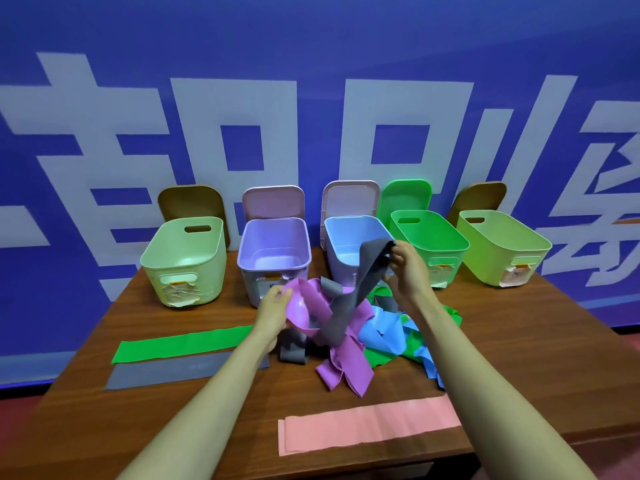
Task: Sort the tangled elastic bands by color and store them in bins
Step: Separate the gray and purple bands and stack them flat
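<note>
Right grip raised above the pile, fingers curled tight on the top end of a grey band, fingertips partly tucked behind the strip and hard to count. From there, the grey band hanging down and leftward through the tangle, its lower end flat on the surface just beside the left wrist. Left grip lower and to the left, closed round a loop of purple band, palm hidden behind that loop. Beneath both, a knot of purple, blue bands and green bands, too interlaced to tell how many; far side of it covered by the right forearm. To the left, well apart from the knot, a flat green band and a flat grey strip side by side, right ends lost under the left forearm. Nearer the front edge, a flat salmon band, touching nothing else. Behind the pile, five open bins in a row: pale green bin, lilac bin, blue bin with its front partly masked by the raised grey band, green bin, yellow-green bin. Lids propped behind each; front labels torn and unreadable. Bin insides only partly in view.
</note>
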A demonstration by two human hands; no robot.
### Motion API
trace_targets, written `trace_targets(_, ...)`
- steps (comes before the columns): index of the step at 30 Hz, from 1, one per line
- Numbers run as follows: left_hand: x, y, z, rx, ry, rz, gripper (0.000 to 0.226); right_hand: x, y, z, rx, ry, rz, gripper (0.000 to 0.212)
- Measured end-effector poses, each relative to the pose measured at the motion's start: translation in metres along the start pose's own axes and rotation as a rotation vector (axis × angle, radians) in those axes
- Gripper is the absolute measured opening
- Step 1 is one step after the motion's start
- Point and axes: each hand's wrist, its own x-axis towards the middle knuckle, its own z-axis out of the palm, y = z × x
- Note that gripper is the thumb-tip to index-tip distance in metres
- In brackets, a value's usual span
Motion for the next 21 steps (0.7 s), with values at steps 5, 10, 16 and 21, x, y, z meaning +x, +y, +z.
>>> trace_targets(5,-0.007,0.052,0.016,-0.046,-0.095,0.253,0.014,-0.001,0.007,-0.007,-0.363,0.016,-0.034,0.027)
trace_targets(10,-0.003,0.089,0.025,-0.080,-0.122,0.359,0.017,0.000,0.029,-0.023,-0.955,-0.181,-0.109,0.023)
trace_targets(16,0.000,0.101,0.026,-0.104,-0.090,0.436,0.023,-0.008,0.051,-0.026,-1.400,-0.571,-0.169,0.035)
trace_targets(21,0.003,0.111,0.019,-0.140,-0.019,0.532,0.045,-0.006,0.063,-0.018,-1.396,-0.492,-0.148,0.034)
